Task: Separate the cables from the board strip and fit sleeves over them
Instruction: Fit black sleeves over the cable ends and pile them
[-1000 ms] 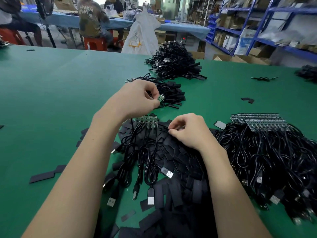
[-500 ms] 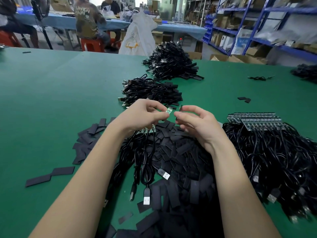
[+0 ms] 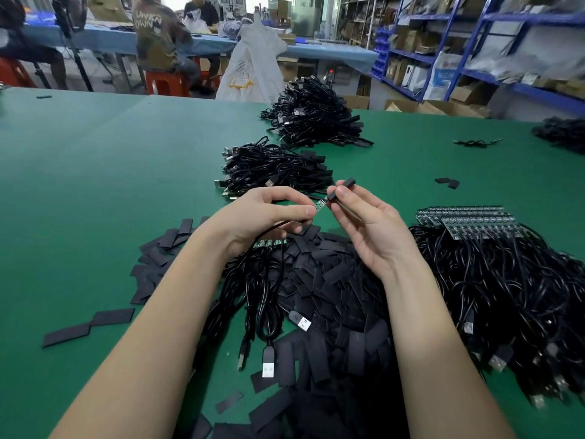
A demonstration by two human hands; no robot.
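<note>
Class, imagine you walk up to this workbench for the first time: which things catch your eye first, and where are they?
At the centre, the left hand pinches a small green board on a cable end, while the right hand holds a black sleeve right at its tip. Below them spreads a heap of loose black sleeves on the green table. To the right lies a mass of black cables joined to board strips.

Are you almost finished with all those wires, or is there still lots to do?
Some are done: two piles of sleeved cables sit farther up the table. Right now the left hand pinches one cable's little green board, and the right hand holds a black sleeve at its tip. Lots remains: a big heap of cables on board strips to the right, and many loose sleeves.
</note>
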